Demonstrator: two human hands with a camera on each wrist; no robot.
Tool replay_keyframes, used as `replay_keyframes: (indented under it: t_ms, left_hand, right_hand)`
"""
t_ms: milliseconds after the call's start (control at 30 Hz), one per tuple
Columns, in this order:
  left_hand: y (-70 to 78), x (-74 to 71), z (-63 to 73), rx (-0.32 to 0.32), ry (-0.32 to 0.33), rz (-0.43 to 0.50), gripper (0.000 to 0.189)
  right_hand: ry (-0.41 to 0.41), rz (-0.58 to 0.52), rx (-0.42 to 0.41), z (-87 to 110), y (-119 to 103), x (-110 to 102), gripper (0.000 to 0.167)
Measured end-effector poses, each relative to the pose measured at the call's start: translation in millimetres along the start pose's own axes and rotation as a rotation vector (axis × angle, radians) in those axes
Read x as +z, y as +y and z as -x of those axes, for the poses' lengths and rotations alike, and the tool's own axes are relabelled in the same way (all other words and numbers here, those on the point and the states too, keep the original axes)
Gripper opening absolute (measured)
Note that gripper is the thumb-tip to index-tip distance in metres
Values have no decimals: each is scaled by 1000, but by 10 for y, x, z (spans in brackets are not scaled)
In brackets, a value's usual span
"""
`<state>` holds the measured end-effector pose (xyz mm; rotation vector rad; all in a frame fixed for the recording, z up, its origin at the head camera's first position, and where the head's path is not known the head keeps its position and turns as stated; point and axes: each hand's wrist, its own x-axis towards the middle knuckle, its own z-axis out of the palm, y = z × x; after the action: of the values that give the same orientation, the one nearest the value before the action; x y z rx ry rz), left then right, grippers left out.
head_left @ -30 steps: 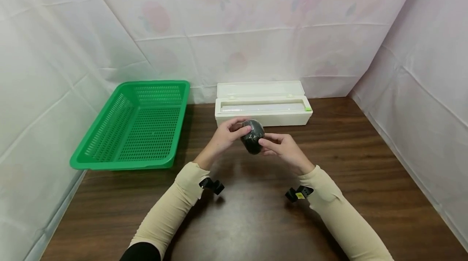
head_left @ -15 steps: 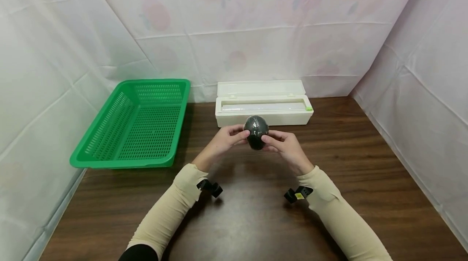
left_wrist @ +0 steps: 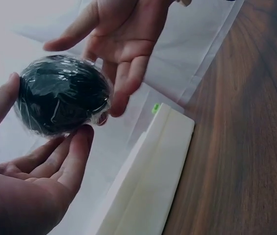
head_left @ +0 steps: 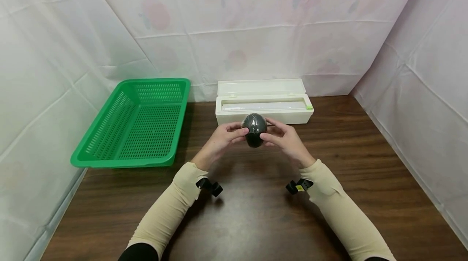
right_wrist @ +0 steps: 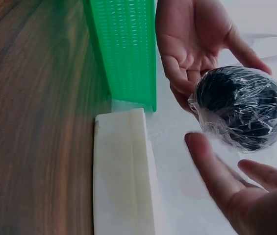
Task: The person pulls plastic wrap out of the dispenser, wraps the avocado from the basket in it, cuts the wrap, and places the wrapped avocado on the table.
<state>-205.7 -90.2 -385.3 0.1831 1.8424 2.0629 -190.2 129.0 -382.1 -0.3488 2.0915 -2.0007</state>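
Observation:
A dark, rounded object wrapped in clear plastic film (head_left: 254, 130) is held up in front of the white box. My left hand (head_left: 221, 141) pinches its left side; in the left wrist view, the thumb and fingertips press on opposite sides of the wrapped object (left_wrist: 60, 95). On the other side my right hand (head_left: 287, 141) has its thumb close to the object, touching or nearly so. Its fingers are loosely extended, and in the right wrist view the right hand's fingers (right_wrist: 216, 171) stand apart from the film. Bunched film shows at one end of the wrapped object (right_wrist: 241, 107).
At the back stands a white cling film box (head_left: 265, 117), lid raised, with a pale roll inside and a green tab at its right end. To the left sits a green perforated basket (head_left: 173, 131) on the brown wooden table (head_left: 248, 220). Pale cloth (head_left: 234, 9) hangs behind and at both sides.
The wrapped object has turned from tilted to more upright and risen slightly. My right hand's fingers have loosened and spread away from it, while the left hand keeps its pinch.

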Motion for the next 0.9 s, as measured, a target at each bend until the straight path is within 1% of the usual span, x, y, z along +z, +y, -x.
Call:
replay_keyframes:
  t_ms: [100, 233, 367, 500, 667, 767, 900]
  left_hand:
    - [14, 10, 2, 0, -19, 8, 47]
    - [26, 20, 9, -8, -2, 21, 48]
    - [29, 22, 20, -7, -13, 64, 47]
    - [32, 24, 24, 9, -38, 119, 48]
    - [22, 23, 27, 38, -55, 139, 48]
    - [8, 24, 35, 70, -53, 171, 46]
    - [-15, 30, 41, 100, -38, 206, 43]
  right_hand:
    - [3, -16, 3, -15, -23, 8, 59]
    - [5, -10, 8, -19, -28, 20, 58]
    - [5, -9, 3, -18, -23, 27, 58]
    - [-7, -17, -21, -16, -18, 31, 57]
    - [-27, -26, -35, -9, -21, 41, 56]
    - [-50, -32, -31, -14, -36, 48, 56]
    - [-78, -11, -21, -26, -60, 45, 55]
